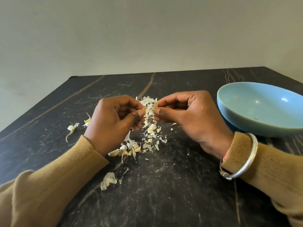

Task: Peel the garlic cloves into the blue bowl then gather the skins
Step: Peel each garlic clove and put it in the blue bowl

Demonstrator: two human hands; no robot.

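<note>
A garlic clove [151, 106] with loose papery skin is held above the black table between both hands. My left hand [114, 122] pinches its left side with thumb and fingertips. My right hand [185, 115] pinches its right side. Under the hands lies a scatter of garlic skins [151, 136]. More garlic pieces and skins [126, 150] lie near my left wrist. The blue bowl [262, 110] stands at the right, just beyond my right hand; the part of its inside that shows looks bare apart from a small speck.
The dark marbled table [164, 185] reaches a pale wall at the back. Stray skins lie at the left [71, 128] and near the front [108, 180]. A silver bangle [244, 158] sits on my right wrist over the mustard sleeve.
</note>
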